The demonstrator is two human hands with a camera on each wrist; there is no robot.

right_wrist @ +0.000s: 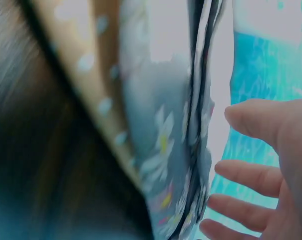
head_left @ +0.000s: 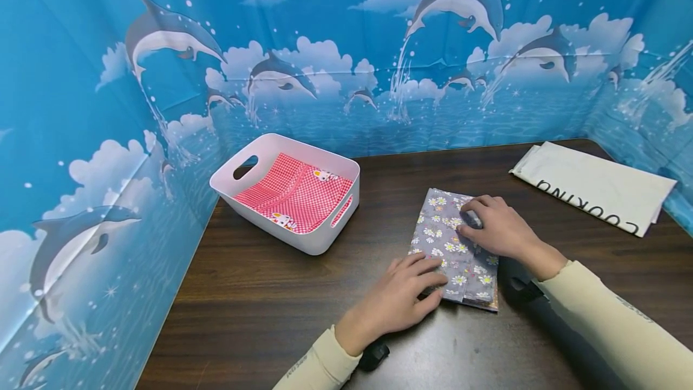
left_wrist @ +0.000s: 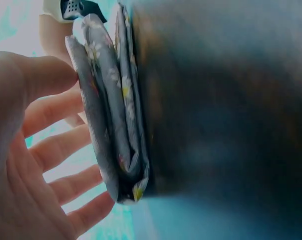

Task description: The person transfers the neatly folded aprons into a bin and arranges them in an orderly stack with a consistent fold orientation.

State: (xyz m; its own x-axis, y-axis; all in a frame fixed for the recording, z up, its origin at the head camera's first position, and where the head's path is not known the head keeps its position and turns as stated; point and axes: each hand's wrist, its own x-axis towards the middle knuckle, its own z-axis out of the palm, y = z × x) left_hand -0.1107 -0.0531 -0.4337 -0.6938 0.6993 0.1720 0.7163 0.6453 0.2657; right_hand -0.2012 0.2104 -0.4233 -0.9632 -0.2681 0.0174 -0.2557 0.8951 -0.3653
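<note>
Grey floral cloth (head_left: 453,245), folded, lies flat on the dark tabletop (head_left: 281,294) beside the white basket (head_left: 325,239) — both hands, left hand (head_left: 397,300) and right hand (head_left: 498,229), press it with fingers flat and released; judged a fold-smoothing step, next calling for a firm grasp to lift.

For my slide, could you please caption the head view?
Both hands, left hand and right hand, press a folded floral cloth beside a white basket.

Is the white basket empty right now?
No, in the head view the white basket holds a red checked cloth lying across its bottom.
</note>
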